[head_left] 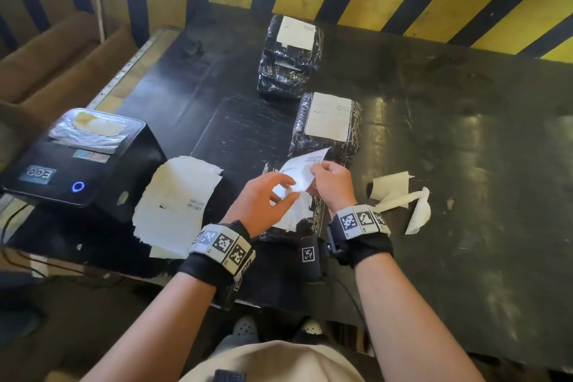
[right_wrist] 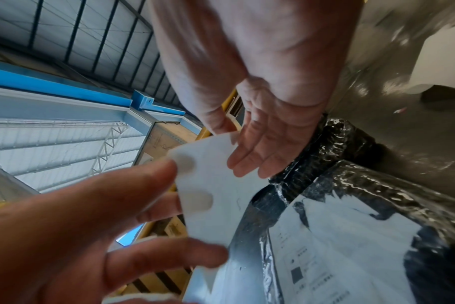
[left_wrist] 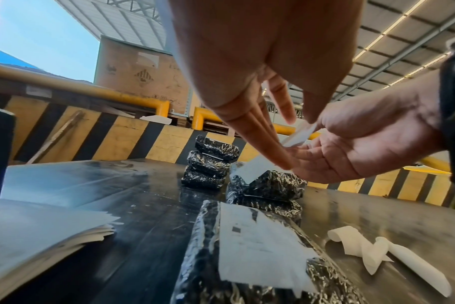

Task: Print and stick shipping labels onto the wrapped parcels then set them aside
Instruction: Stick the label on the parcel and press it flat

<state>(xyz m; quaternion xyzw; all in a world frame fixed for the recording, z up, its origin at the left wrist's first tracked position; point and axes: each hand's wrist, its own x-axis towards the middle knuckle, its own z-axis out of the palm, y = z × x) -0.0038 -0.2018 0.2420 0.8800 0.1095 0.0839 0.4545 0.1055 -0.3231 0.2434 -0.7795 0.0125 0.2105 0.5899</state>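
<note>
A black-wrapped parcel (head_left: 314,215) lies on the table right under my hands, with a torn white label (left_wrist: 260,246) stuck on its top. Above it I hold a loose white label sheet (head_left: 302,169). My right hand (head_left: 316,169) pinches its upper edge between thumb and fingers. My left hand (head_left: 286,192) pinches its lower corner, fingers behind the paper and thumb in front. In the right wrist view the sheet (right_wrist: 208,185) spans between both hands, over the parcel (right_wrist: 364,185).
A black label printer (head_left: 80,158) stands at the left, with a pile of printed labels (head_left: 176,201) beside it. Two stacks of labelled parcels (head_left: 290,56) (head_left: 328,124) sit behind my hands. Curled backing strips (head_left: 403,198) lie to the right on the black table (head_left: 465,164).
</note>
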